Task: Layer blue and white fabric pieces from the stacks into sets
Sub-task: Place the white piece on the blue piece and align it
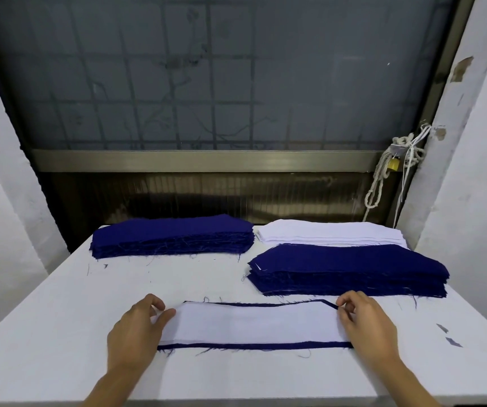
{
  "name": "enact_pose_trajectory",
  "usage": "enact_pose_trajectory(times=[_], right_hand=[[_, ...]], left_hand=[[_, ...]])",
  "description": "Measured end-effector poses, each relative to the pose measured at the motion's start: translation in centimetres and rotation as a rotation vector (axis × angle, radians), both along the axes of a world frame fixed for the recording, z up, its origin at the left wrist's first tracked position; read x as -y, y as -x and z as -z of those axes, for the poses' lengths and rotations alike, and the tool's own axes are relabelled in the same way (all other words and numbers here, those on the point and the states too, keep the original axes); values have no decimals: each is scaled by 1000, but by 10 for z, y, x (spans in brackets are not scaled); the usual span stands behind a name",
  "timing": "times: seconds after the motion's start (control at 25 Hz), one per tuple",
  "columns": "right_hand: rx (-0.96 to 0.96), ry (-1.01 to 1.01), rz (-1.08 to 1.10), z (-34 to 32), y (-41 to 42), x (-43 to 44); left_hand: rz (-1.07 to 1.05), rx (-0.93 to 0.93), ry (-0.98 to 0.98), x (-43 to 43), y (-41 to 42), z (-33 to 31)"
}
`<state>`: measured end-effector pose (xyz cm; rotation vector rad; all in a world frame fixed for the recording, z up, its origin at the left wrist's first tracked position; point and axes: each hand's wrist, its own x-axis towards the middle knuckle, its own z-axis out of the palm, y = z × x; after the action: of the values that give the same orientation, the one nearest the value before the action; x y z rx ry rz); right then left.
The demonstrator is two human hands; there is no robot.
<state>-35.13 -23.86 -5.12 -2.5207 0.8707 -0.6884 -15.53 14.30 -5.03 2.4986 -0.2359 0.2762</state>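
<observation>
A white fabric piece lies on a blue piece at the near middle of the table; the blue shows as a thin border at its far and near edges. My left hand rests on the white piece's left end with its thumb on the cloth. My right hand pinches the right end with curled fingers. A blue stack sits at the far left. A white stack sits at the far right, with a second blue stack in front of it.
The white table has loose blue threads and two small blue scraps near its right edge. Behind the table is a metal window frame, with a rope and padlock hanging at the right. White walls flank both sides.
</observation>
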Motion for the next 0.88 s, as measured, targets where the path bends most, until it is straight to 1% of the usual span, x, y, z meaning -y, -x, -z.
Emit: enact_pose_trajectory(times=[0.2, 0.36, 0.52, 0.68, 0.76, 0.88], right_hand=[[25, 13, -4, 4, 0, 2], [43, 96, -40, 6, 0, 3], [74, 138, -102, -2, -6, -4], [166, 112, -171, -30, -43, -14], [175, 102, -230, -47, -69, -19], [184, 38, -274, -63, -112, -24]], left_hand=[[1, 16, 19, -1, 1, 2], [2, 9, 30, -1, 0, 2], [-5, -7, 147, -1, -5, 0], [78, 0, 208, 9, -33, -18], [135, -2, 233, 19, -57, -34], [208, 31, 214, 36, -101, -57]])
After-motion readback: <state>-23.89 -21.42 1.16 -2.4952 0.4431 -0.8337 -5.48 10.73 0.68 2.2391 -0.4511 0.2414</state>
